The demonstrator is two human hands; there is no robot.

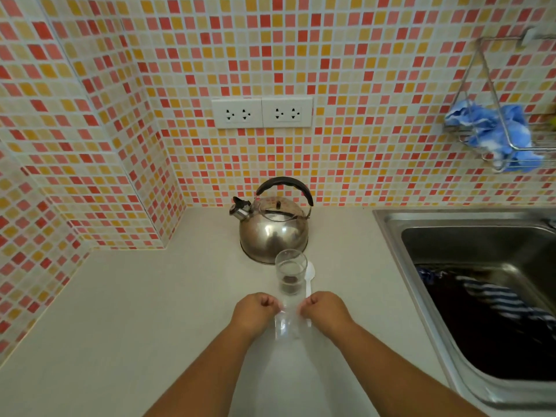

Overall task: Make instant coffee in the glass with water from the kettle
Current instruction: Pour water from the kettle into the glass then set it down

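A clear glass [290,272] stands on the counter in front of a steel kettle [273,230] with a black handle. Dark coffee granules lie at the glass's bottom. A white plastic spoon [310,278] lies just right of the glass. Below the glass, my left hand [255,311] and my right hand [325,310] each pinch one side of a small clear plastic bag [287,322] that hangs between them. The bag looks see-through, and I cannot tell what it holds.
A steel sink [391,224] with dark and striped cloth in it fills the right side. A wire rack [493,139] with a blue cloth hangs on the tiled wall. Two white sockets [261,112] sit above the kettle. Beige counter [135,296] stretches left.
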